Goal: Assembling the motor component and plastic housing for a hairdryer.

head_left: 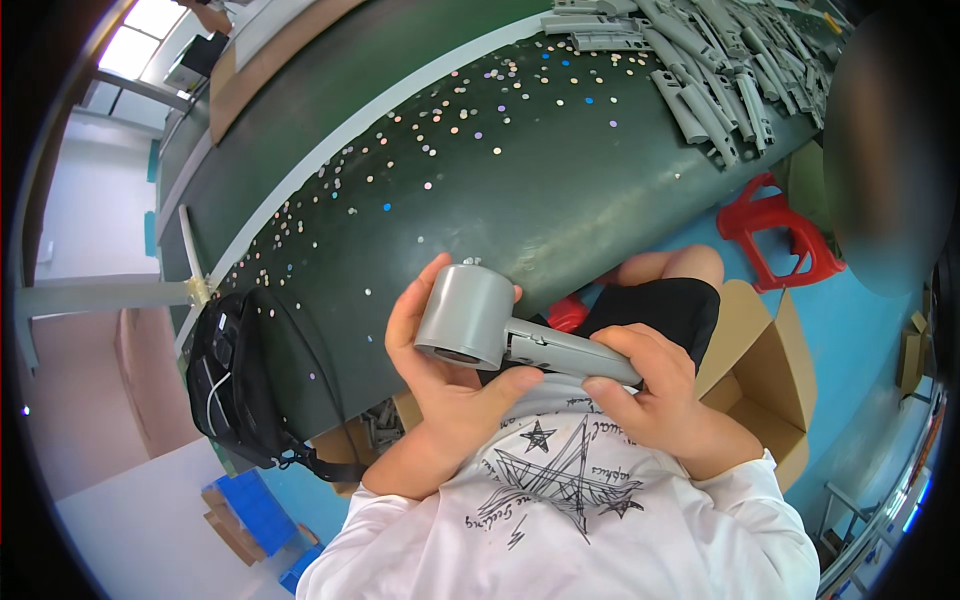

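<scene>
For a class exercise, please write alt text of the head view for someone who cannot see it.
A person's left hand cups the cylindrical head of a grey, hair-dryer-shaped housing; the right hand grips its handle. Beyond, small coloured dots and a pile of grey parts lie on a dark green table.

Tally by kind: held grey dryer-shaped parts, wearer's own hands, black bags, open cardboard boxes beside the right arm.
Grey dryer-shaped part: 1
Left hand and right hand: 2
Black bag: 1
Open cardboard box: 1
Total: 5
</scene>
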A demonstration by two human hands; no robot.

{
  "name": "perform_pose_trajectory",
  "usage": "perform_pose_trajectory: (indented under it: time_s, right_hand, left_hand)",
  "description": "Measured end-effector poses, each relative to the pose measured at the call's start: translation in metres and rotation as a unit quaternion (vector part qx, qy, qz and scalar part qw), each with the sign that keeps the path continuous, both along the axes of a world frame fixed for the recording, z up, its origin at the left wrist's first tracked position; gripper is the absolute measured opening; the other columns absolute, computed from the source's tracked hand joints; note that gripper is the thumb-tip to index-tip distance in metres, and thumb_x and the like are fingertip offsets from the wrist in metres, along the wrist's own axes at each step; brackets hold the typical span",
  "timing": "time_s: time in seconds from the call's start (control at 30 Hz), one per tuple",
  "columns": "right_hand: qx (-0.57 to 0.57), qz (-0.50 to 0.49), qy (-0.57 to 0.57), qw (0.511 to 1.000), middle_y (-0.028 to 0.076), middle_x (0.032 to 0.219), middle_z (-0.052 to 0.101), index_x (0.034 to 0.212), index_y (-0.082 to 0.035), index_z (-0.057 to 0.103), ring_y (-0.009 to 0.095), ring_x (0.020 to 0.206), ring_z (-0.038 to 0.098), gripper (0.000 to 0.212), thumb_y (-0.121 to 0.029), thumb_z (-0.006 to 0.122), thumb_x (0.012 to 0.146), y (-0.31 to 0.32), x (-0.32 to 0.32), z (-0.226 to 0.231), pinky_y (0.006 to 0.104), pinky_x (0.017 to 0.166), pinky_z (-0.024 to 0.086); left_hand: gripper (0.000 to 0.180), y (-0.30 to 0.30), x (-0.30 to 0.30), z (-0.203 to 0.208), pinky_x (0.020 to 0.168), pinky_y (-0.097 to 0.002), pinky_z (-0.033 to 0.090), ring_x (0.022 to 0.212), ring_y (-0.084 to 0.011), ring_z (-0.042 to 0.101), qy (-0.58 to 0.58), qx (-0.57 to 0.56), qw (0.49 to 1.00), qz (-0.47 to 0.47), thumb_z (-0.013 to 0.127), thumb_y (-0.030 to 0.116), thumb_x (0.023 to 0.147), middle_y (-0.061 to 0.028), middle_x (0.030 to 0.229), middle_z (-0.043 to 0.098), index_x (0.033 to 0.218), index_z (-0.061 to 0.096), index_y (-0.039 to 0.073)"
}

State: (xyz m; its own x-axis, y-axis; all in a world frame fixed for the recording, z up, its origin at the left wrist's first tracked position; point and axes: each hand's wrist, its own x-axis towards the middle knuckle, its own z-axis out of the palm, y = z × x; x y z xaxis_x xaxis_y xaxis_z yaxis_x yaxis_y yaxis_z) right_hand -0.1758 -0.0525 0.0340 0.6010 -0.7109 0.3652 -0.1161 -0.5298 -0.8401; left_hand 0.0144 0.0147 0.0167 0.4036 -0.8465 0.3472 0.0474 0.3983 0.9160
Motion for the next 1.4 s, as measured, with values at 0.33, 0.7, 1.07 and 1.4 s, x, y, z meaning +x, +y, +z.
perform_pose_trajectory:
  time_s: [0.33, 0.7, 1.07, 1.4]
  right_hand:
    - [-0.038, -0.03, -0.003, 0.999, 0.014, 0.077, 0.063, 0.097, 0.005, 0.061, 0.026, 0.062, 0.062, 0.032, -0.01, 0.078, 0.074, 0.005, -0.006, 0.002, 0.0327, 0.056, 0.05]
    - [-0.039, -0.043, 0.001, 0.998, 0.013, 0.072, 0.06, 0.096, 0.006, 0.06, 0.026, 0.057, 0.058, 0.031, -0.009, 0.077, 0.074, 0.009, -0.007, 0.0, 0.0334, 0.053, 0.047]
    - [-0.004, 0.052, -0.03, 0.998, 0.016, 0.089, 0.061, 0.112, 0.007, 0.057, 0.027, 0.068, 0.06, 0.041, -0.007, 0.073, 0.078, -0.008, -0.008, -0.001, 0.0322, 0.058, 0.049]
    - [-0.029, 0.062, 0.019, 0.997, 0.02, 0.095, 0.063, 0.121, 0.008, 0.053, 0.029, 0.071, 0.063, 0.049, -0.007, 0.073, 0.079, -0.004, -0.009, -0.002, 0.0341, 0.059, 0.052]
  left_hand:
    - [0.099, -0.001, -0.003, -0.004, 0.086, -0.0455, 0.057, 0.107, -0.0371, 0.06, -0.063, -0.015, 0.998, -0.001, 0.086, 0.007, 0.069, -0.0287, 0.145, 0.025, 0.141, 0.02, 0.014]
    - [0.1, -0.004, -0.018, -0.028, 0.076, -0.0428, 0.061, 0.1, -0.0362, 0.063, -0.03, -0.049, 0.998, 0.004, 0.084, 0.019, 0.075, -0.03, 0.146, 0.022, 0.144, 0.012, 0.018]
    - [0.105, -0.007, -0.002, -0.023, 0.079, -0.0416, 0.061, 0.107, -0.0394, 0.062, -0.058, -0.054, 0.997, -0.01, 0.086, 0.014, 0.072, -0.0296, 0.149, 0.016, 0.146, 0.011, 0.019]
    - [0.104, -0.007, 0.003, -0.023, 0.079, -0.0407, 0.061, 0.107, -0.0403, 0.061, -0.109, -0.07, 0.991, -0.035, 0.087, 0.012, 0.07, -0.031, 0.148, 0.017, 0.144, 0.014, 0.017]
